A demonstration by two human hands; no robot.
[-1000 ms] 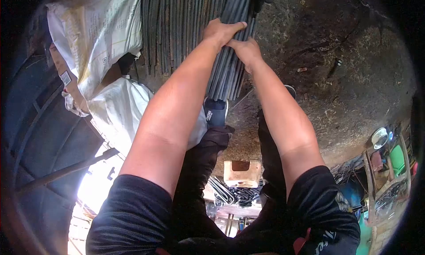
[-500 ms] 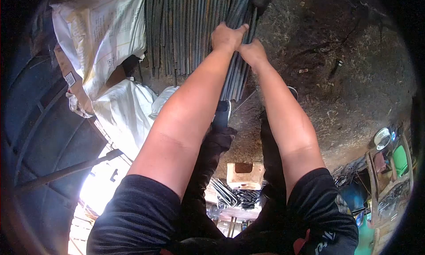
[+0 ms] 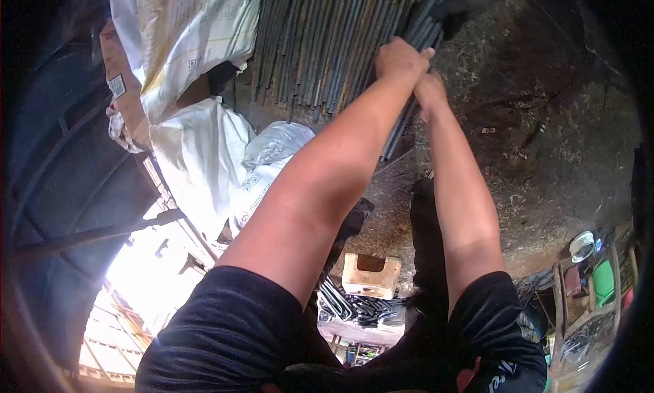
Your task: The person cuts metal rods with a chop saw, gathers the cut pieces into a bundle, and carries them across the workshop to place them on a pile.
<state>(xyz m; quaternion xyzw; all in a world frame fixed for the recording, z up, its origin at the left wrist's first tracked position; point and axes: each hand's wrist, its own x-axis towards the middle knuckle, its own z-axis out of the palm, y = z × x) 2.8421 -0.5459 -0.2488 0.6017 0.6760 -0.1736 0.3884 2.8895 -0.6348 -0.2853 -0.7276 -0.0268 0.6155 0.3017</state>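
Many long dark metal rods [image 3: 313, 52] lie side by side on the ground at the top of the view. At their right edge my left hand [image 3: 402, 57] is closed around a bundle of rods [image 3: 424, 33]. Just beside and below it, my right hand [image 3: 430, 92] is closed against the same bundle, close to my left wrist. The bundle's lower ends [image 3: 392, 144] show past my left forearm. Most of the fingers of both hands are hidden behind the backs of the hands.
White sacks [image 3: 197, 141] and a cardboard box [image 3: 126, 86] stand on the left. Between my legs are a cream plastic stool [image 3: 371, 276] and bent black rods [image 3: 361, 310]. A metal bowl [image 3: 582, 246] and a green item [image 3: 603, 282] are at the lower right.
The view has shifted, so the rods and sacks appear further right. Both hands remain on the bundle, which now looks more tilted and set apart from the other rods.
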